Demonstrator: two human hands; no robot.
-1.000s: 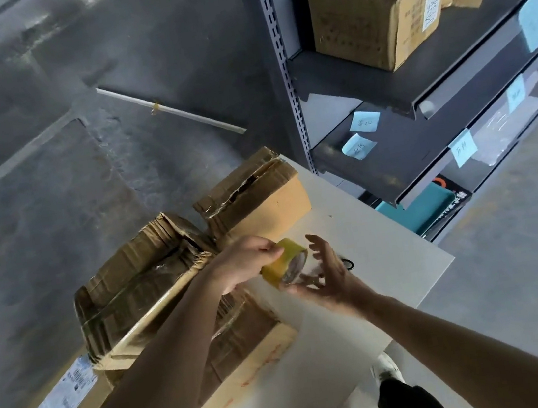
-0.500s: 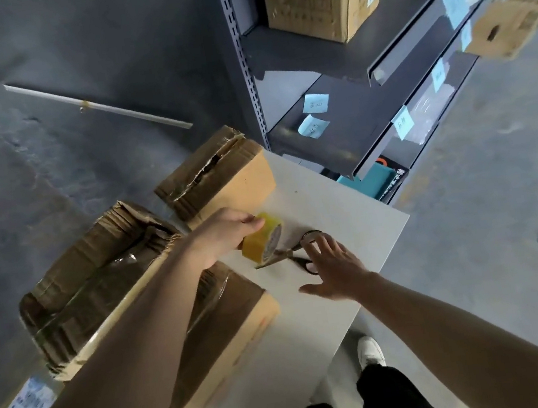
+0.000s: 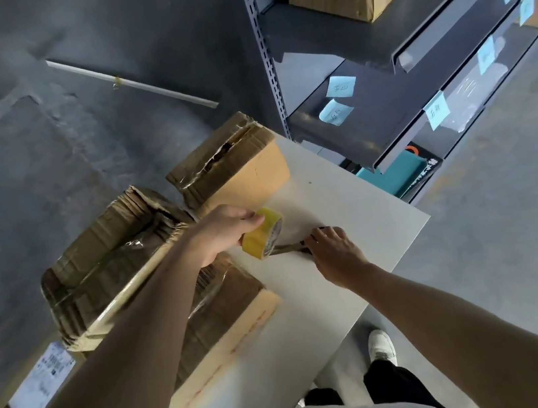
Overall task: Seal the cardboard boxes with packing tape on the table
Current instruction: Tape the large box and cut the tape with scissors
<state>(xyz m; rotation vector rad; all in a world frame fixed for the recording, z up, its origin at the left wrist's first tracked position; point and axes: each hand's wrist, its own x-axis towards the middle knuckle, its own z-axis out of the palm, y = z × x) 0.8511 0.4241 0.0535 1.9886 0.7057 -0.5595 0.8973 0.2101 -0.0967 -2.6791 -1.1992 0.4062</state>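
Right hand [image 3: 334,251] now closes on the scissors [image 3: 301,247]; left hand [image 3: 226,230] grips the yellow tape roll [image 3: 260,236], its print unreadable.

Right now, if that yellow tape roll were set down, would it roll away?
On edge, probably: the tape roll is round and the table looks smooth. Flat, it should stay. Likely light; the left hand holds it easily.

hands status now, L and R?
Left hand: grips the yellow tape roll.
Right hand: laid over the scissors; grip cannot be told.
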